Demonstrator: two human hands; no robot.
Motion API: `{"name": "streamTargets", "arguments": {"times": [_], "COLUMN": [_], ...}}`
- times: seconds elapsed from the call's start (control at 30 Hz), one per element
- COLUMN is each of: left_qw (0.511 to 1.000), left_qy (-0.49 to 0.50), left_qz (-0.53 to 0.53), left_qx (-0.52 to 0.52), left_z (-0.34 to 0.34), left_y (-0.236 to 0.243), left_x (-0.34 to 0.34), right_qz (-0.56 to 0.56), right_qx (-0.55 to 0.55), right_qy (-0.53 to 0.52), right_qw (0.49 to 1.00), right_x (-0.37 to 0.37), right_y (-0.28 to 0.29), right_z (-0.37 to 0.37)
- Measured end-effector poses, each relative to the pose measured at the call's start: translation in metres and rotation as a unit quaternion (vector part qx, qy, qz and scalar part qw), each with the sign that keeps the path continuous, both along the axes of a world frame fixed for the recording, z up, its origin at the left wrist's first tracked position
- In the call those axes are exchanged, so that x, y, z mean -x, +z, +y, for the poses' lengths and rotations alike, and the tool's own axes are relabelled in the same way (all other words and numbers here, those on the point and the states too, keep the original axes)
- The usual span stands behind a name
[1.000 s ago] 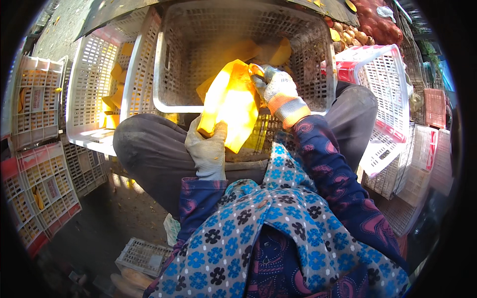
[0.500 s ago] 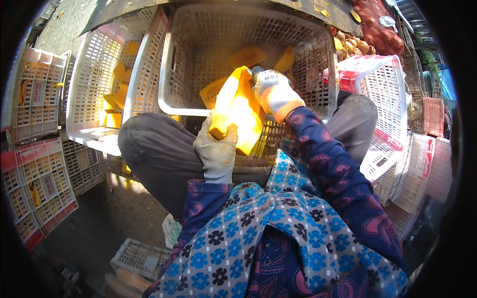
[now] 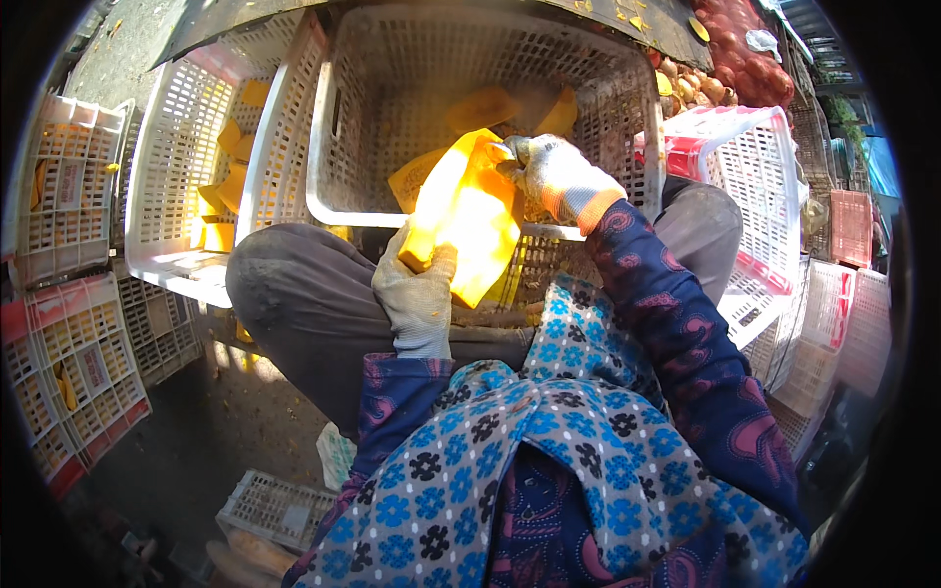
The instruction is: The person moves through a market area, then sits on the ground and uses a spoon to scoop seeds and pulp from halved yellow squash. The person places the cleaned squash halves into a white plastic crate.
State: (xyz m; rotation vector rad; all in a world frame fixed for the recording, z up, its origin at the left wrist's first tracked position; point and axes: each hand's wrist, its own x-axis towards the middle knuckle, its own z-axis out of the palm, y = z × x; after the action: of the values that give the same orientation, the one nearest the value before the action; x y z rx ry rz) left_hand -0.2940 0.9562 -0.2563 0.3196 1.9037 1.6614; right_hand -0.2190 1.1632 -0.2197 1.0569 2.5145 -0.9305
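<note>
Head view: big yellow-orange squash wedge [image 3: 469, 220], flat cut face sunlit, held over the near rim of a grey plastic crate [image 3: 412, 108] above the lap. Left hand [image 3: 420, 294], gloved grey, fingers closed around the wedge's lower end. Right hand [image 3: 551, 171], gloved with orange cuff, closed at the wedge's upper edge; whether it holds a tool, cannot tell. More yellow pieces [image 3: 490, 106] lie inside the crate.

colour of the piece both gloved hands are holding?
Bright yellow-orange piece, held by left hand and right hand; head view.
</note>
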Motion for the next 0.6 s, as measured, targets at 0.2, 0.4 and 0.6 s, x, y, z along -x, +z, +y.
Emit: {"name": "streamTargets", "arguments": {"times": [0.2,0.4,0.6], "left_qw": [1.000,1.000,0.999], "left_qy": [-0.009,-0.001,0.008], "left_qz": [-0.011,-0.003,-0.042], "left_qx": [-0.002,0.014,-0.001], "left_z": [0.002,0.007,0.006], "left_y": [0.006,0.006,0.010], "left_x": [-0.001,0.004,0.005], "right_qz": [-0.094,-0.091,0.036], "right_qx": [-0.121,-0.093,0.016], "right_qy": [0.079,0.216,-0.025], "right_qw": [0.985,0.968,0.999], "right_x": [0.014,0.012,-0.002], "right_y": [-0.008,-0.005,0.000], "right_z": [0.007,-0.008,0.006]}}
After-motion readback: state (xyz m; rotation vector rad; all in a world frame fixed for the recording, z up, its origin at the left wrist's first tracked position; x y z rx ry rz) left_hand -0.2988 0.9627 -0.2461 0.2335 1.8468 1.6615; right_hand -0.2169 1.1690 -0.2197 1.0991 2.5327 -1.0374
